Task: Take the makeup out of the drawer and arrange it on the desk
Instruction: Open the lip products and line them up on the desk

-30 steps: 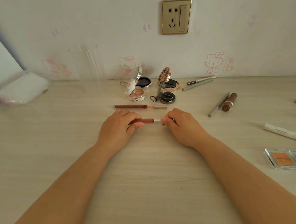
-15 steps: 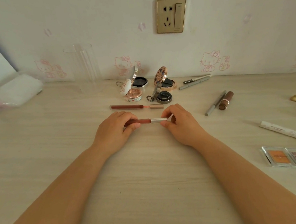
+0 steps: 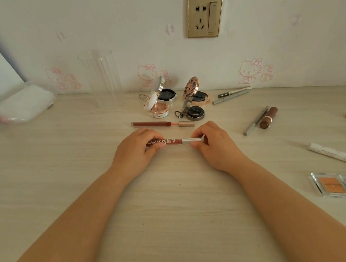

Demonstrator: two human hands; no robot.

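Note:
A dark red lip gloss tube (image 3: 174,141) with white lettering and a silver cap lies level between both hands at the desk's middle. My left hand (image 3: 136,151) pinches its red body; my right hand (image 3: 211,142) pinches the silver cap end. Just behind it lies a second lip gloss (image 3: 163,124), its cap pulled partly off. Further back stand several open compacts (image 3: 159,108), with another compact (image 3: 194,112) to their right.
A clear plastic cylinder (image 3: 102,78) and a white packet (image 3: 22,106) stand at the back left. To the right lie slim pencils (image 3: 231,95), a grey liner (image 3: 256,120), a brown lipstick (image 3: 269,117), a white tube (image 3: 341,155) and eyeshadow palettes (image 3: 344,186).
More of the silver cap shows now between my hands, and the tube's lettering has turned into view. My hands sit slightly further apart.

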